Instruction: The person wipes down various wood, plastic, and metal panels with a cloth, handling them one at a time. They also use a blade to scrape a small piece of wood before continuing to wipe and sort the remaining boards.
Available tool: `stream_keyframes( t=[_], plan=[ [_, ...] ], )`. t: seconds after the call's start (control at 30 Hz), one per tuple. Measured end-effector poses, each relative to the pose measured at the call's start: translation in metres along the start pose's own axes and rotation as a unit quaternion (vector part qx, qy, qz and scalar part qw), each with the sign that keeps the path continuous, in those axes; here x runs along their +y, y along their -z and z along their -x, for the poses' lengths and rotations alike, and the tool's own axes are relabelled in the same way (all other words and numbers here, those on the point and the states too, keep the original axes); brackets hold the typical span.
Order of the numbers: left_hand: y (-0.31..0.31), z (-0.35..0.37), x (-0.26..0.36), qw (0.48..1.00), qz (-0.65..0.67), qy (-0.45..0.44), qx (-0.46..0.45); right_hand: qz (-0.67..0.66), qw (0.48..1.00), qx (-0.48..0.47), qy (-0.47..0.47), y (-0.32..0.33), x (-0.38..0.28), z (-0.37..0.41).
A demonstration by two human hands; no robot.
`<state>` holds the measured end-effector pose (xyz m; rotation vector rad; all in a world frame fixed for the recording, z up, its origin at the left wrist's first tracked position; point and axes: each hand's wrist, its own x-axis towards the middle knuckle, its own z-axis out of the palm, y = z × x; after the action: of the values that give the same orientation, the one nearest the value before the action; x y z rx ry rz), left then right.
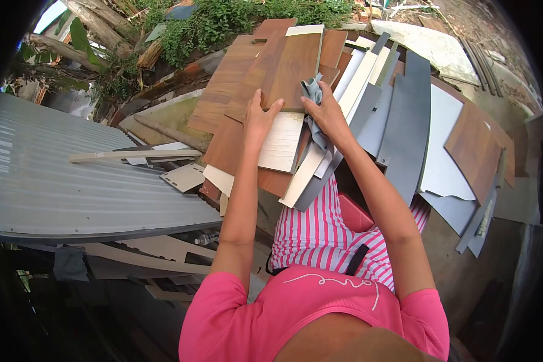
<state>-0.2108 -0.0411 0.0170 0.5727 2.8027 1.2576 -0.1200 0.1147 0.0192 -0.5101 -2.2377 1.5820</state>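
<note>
My left hand grips the lower edge of a brown wood-grain board that lies on top of a stack of boards. My right hand is closed on a grey cloth and presses it against the right side of the same board. Under that board lies a white slatted panel, and below it more brown boards. Both arms reach forward from my pink top.
Grey and white panels fan out to the right, with a brown board beyond them. A corrugated metal sheet lies at the left with offcuts on it. Green plants grow at the back.
</note>
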Motion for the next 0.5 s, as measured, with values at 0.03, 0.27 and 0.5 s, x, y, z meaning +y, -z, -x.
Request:
stream_keyframes(
  t=[0.03, 0.27, 0.5],
  plan=[
    [0.0, 0.004, 0.006, 1.0, -0.005, -0.008, 0.013, -0.02, 1.0, 0.002, -0.002, -0.001, 0.0, 0.0],
    [-0.012, 0.021, 0.021, 0.996, 0.059, -0.058, 0.039, -0.23, 0.972, 0.019, -0.042, 0.021, 0.016, 0.014],
    [-0.028, 0.088, 0.087, 0.903, 0.429, 0.002, 0.032, -0.383, 0.917, 0.023, -0.11, 0.07, 0.005, 0.054]
  ],
)
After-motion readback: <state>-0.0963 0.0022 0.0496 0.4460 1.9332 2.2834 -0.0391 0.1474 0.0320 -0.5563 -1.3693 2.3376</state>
